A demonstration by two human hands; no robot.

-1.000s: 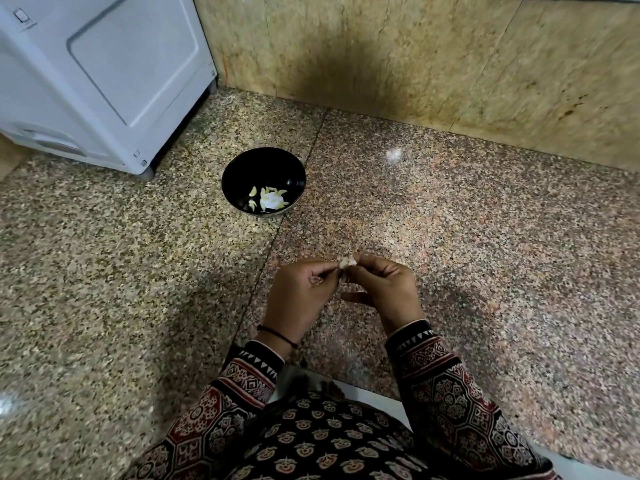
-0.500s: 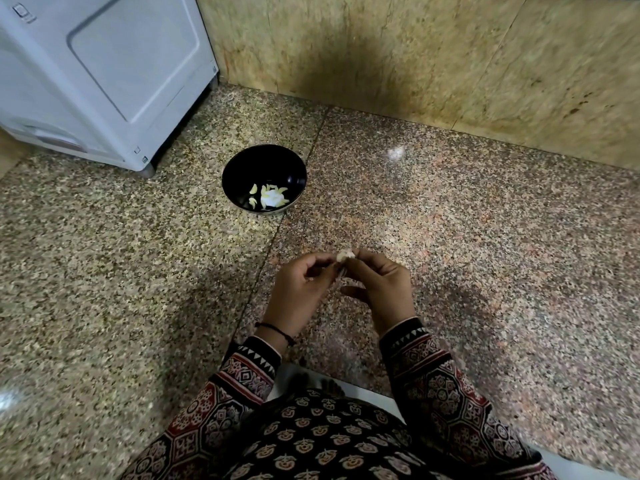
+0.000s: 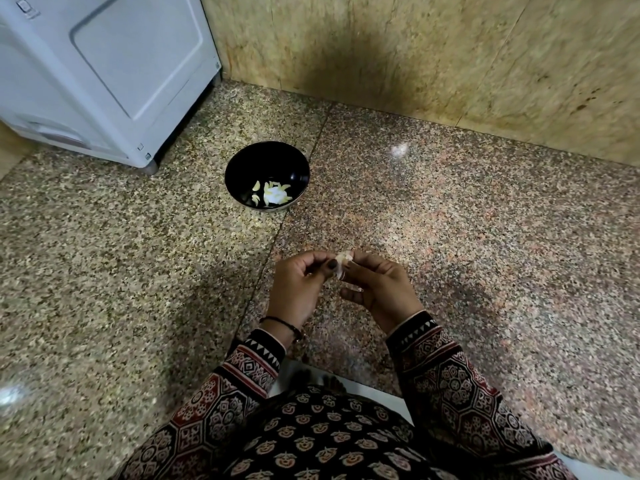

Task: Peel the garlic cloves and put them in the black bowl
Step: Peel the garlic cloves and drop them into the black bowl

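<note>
Both hands are meeting a little below the middle of the frame in the head view. The left hand [image 3: 298, 285] is pinching the garlic clove [image 3: 344, 263] with its thumb and curled fingers. The right hand [image 3: 377, 289] is gripping the same clove from the other side, fingers folded round it, so neither hand is free. I am seeing only a pale sliver of the clove between the fingertips, with what looks like a papery flap of skin hanging from it. How much skin is already off I cannot tell.

The black bowl [image 3: 249, 168] is sitting on the speckled floor [image 3: 485, 237] in the upper middle of the frame, well apart from the hands. Several peeled cloves [image 3: 273, 197] are lying at its bottom. A white appliance [image 3: 104, 71] is filling the upper left, and a tan wall [image 3: 415, 57] is running across the top.

I am judging the clove to be very light, firm under its skin, and small enough to slip away once it is bare. The skin looks thin and brittle, likely to tear off in scraps. I am reckoning the best hold is at the blunt root end with one hand, while the other thumbnail is lifting skin at the tip. Squeezing hard would risk bruising it.
</note>
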